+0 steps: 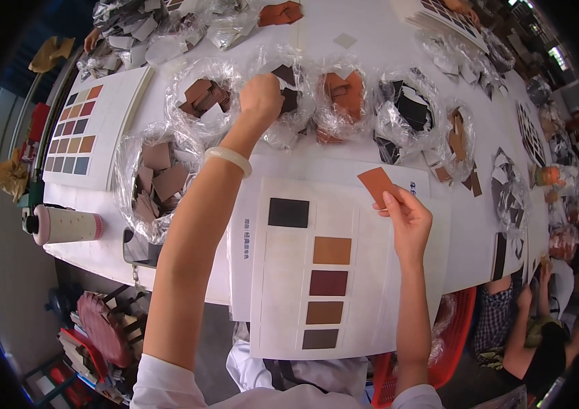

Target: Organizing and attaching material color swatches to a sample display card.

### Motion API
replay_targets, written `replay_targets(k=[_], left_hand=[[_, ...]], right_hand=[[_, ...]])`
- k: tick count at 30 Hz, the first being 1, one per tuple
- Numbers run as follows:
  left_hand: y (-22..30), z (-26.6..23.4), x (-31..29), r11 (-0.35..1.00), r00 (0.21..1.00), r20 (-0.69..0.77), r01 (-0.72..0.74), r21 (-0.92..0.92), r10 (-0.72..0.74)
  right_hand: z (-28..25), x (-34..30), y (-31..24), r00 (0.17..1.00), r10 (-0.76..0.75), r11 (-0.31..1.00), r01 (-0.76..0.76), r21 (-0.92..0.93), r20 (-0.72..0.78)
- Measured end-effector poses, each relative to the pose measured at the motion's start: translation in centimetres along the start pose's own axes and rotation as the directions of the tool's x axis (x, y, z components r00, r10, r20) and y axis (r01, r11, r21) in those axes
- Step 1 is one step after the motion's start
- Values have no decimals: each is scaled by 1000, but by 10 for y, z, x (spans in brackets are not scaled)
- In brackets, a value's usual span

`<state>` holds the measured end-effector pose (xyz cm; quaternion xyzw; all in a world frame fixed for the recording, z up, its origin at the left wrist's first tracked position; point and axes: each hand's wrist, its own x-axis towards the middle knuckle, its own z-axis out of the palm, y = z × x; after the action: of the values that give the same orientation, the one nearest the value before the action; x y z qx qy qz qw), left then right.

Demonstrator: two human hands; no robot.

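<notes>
My right hand (408, 221) pinches an orange-brown colour swatch (376, 186) between thumb and fingers, above the right side of a white sample card (364, 327). On that card sit a black swatch (288, 213) and a column of tan, maroon, brown and grey-brown ones. My left arm, with a pale bangle (229, 161) at the wrist, stretches forward. The left hand (261, 95) is curled at a clear plastic bag of dark brown swatches (291, 100); its fingertips are hidden, so what it grips does not show.
Other open plastic bags hold reddish-brown (204, 97), orange (342, 94), black (408, 108) and mauve-brown swatches (169, 181). A stack of filled sample cards (71, 146) lies at left, near a white bottle (68, 225) and a phone (141, 249). A red basket (456, 341) stands below the table edge. Other people work at right.
</notes>
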<state>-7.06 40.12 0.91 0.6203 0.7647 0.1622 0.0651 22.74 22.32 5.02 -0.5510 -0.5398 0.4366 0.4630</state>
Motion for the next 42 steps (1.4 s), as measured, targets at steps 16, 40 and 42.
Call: replay_targets(k=[16, 40, 42], left_hand=[[-11, -12, 4, 954, 993, 39, -99, -283, 114], [-67, -98, -331, 75, 879, 397, 429, -900, -263], [-68, -93, -341, 126, 866, 431, 471, -873, -252]], right_hand=[[6, -59, 11, 976, 204, 973, -210, 93, 75], [93, -85, 11, 878, 412, 910, -411, -59, 244], [93, -87, 12, 881, 408, 912, -407, -57, 238]])
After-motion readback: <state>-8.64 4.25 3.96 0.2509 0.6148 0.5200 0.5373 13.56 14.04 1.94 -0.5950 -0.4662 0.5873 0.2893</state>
